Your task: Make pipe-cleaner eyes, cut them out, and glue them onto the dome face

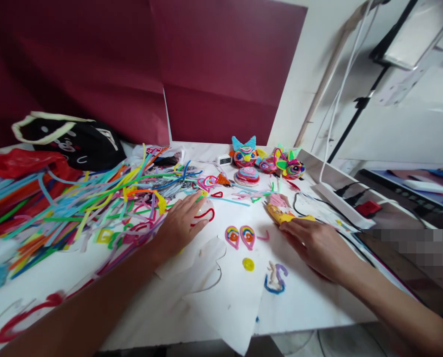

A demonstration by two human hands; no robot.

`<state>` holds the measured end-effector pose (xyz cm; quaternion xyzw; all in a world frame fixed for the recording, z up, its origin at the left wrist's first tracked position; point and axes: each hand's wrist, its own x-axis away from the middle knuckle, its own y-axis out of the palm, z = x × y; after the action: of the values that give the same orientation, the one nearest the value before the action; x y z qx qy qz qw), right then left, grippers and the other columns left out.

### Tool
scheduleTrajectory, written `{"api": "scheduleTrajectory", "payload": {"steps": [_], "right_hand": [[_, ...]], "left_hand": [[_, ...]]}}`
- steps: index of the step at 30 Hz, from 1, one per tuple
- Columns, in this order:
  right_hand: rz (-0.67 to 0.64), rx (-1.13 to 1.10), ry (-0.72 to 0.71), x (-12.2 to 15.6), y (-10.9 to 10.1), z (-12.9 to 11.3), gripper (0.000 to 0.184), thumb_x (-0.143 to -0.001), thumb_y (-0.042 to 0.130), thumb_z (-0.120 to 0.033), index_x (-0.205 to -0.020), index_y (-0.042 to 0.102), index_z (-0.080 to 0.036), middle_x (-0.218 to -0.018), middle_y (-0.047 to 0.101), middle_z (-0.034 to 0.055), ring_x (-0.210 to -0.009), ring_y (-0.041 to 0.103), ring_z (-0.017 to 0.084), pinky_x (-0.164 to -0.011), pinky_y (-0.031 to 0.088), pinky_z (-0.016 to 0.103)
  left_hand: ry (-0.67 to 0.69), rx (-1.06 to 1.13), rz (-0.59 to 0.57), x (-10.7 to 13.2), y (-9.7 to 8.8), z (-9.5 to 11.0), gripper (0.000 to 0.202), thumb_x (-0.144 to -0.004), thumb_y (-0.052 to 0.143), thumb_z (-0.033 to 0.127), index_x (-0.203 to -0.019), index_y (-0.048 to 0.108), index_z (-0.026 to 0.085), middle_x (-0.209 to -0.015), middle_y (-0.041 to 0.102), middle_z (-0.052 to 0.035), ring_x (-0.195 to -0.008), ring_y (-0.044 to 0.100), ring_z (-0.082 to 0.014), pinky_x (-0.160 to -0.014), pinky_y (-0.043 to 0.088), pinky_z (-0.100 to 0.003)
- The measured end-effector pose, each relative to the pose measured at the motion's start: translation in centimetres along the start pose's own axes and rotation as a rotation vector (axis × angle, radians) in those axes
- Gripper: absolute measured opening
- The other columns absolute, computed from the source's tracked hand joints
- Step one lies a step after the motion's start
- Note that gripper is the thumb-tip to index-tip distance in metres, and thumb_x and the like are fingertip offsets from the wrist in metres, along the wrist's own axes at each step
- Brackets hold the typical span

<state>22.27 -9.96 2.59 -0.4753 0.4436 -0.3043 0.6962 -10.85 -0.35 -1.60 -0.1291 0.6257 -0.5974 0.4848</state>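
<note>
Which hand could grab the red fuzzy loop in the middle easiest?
The left hand: it rests flat right against the red loop, while the right hand lies farther off, touching the yellow piece.

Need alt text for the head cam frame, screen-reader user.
Two bare hands rest on a white table: the left hand lies flat, touching a red pipe-cleaner loop beside a pile of coloured pipe cleaners, and the right hand touches a yellow pipe-cleaner piece. Behind stand pipe-cleaner animal heads before a maroon paper backdrop.
</note>
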Motion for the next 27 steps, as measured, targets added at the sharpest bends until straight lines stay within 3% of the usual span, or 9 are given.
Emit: {"api": "scheduleTrajectory", "payload": {"steps": [5,13,23,27], "right_hand": [[0.067,-0.081,-0.004,1.9,0.2,0.3,0.028,-0.093,0.041,-0.022,-0.096,0.069,-0.020,-0.087,0.072,0.0098,-0.071,0.068,0.018,-0.063,0.051,0.027],[0.028,-0.157,0.004,3.9,0.6,-0.2,0.030,-0.096,0.038,-0.023,-0.092,0.068,-0.021,-0.080,0.069,0.0079,-0.066,0.065,0.016,-0.062,0.050,0.026],[-0.035,-0.204,0.003,4.3,1.8,-0.6,0.029,-0.096,0.035,-0.019,-0.097,0.065,-0.020,-0.085,0.068,0.0080,-0.074,0.066,0.017,-0.068,0.050,0.029],[-0.052,-0.238,0.014,4.3,2.1,-0.6,0.029,-0.097,0.035,-0.019,-0.097,0.064,-0.020,-0.087,0.067,0.0081,-0.076,0.066,0.017,-0.068,0.050,0.030]], "left_hand": [[-0.081,0.074,0.166,-0.3,0.7,-1.3,0.063,-0.086,0.053,0.044,-0.140,0.037,0.016,-0.150,0.036,-0.0152,-0.138,0.036,-0.0288,-0.114,0.032,-0.045],[-0.242,0.078,-0.001,-0.3,1.0,-1.9,0.080,-0.079,0.060,0.054,-0.143,0.032,0.017,-0.146,0.042,-0.0161,-0.134,0.042,-0.0326,-0.110,0.037,-0.047],[-0.387,0.116,-0.019,-1.2,-0.1,-0.5,0.084,-0.070,0.066,0.052,-0.141,0.034,0.020,-0.142,0.048,-0.0144,-0.129,0.047,-0.0332,-0.105,0.043,-0.046],[-0.308,0.082,0.057,-1.1,-0.3,-0.5,0.096,-0.065,0.071,0.048,-0.144,0.027,0.018,-0.140,0.049,-0.0148,-0.127,0.049,-0.0333,-0.105,0.044,-0.044]]}}
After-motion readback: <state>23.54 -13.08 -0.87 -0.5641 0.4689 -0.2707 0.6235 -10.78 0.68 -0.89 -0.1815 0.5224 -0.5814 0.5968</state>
